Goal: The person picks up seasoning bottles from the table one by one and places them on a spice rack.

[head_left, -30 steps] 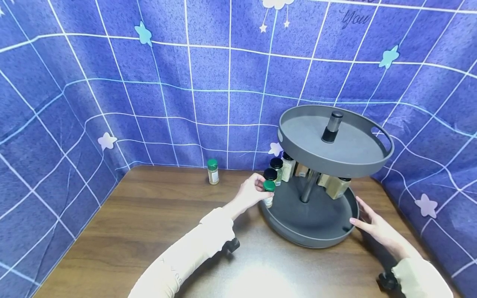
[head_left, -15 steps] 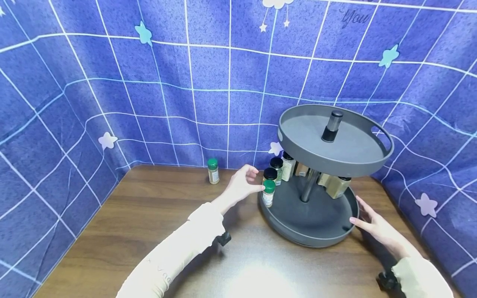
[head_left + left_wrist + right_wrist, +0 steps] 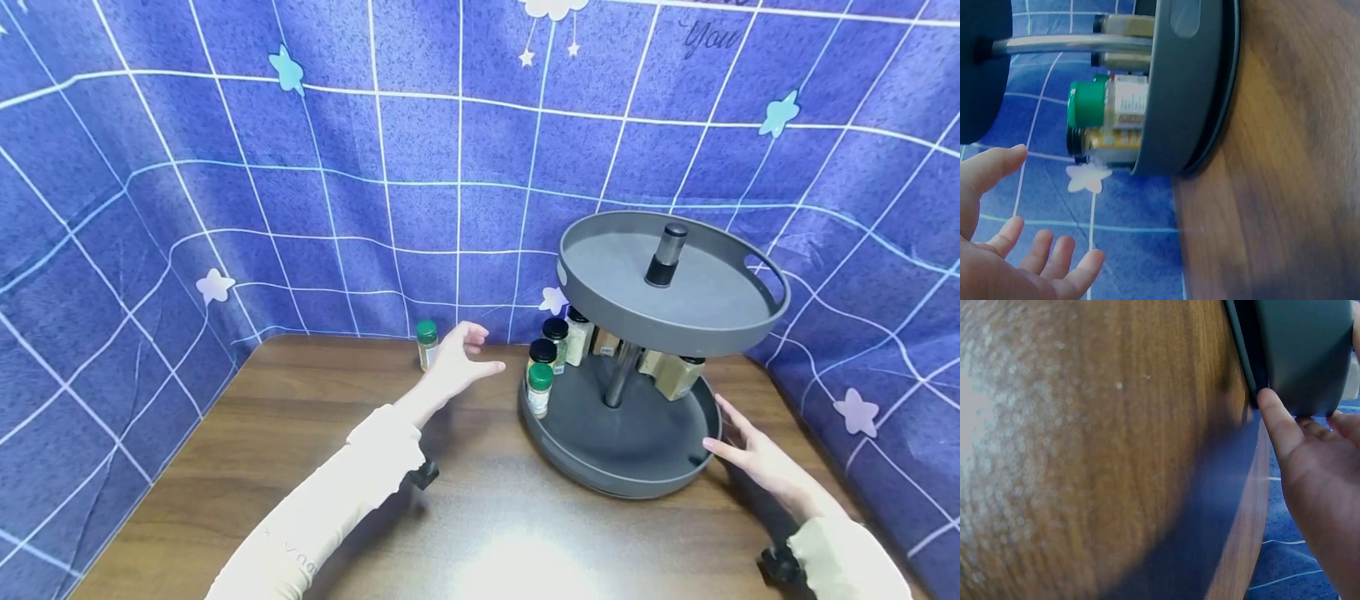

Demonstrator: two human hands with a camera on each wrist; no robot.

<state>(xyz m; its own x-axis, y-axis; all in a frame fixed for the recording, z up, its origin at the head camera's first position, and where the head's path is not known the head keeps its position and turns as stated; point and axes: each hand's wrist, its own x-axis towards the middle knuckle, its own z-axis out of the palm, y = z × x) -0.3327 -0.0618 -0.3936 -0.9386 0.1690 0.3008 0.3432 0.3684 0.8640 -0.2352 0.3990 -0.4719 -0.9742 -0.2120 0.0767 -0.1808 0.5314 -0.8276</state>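
My left hand (image 3: 456,360) holds nothing; its fingers and thumb are spread apart. It overlaps a green-capped spice jar (image 3: 427,340) on the table in the head view. To its right, a second green-capped spice jar (image 3: 538,392), with a white label (image 3: 1130,100), stands inside the lower tray of a dark grey two-tier organizer (image 3: 633,492). A black-capped spice jar (image 3: 542,352) is right behind that jar. My right hand (image 3: 757,454) rests against the lower tray's right side, fingers fairly straight along the wall (image 3: 1310,356) and thumb at the rim.
Several more jars, including a black-capped one (image 3: 556,342) and a square one (image 3: 679,377), stand under the raised upper tray (image 3: 720,300). A metal post (image 3: 619,377) joins the tiers. A blue patterned cloth (image 3: 420,208) hangs behind the wooden table (image 3: 300,400).
My left hand has let go of the green-capped jar in the lower tray and moved left toward the jar on the table. My right hand has stayed at the tray's side.
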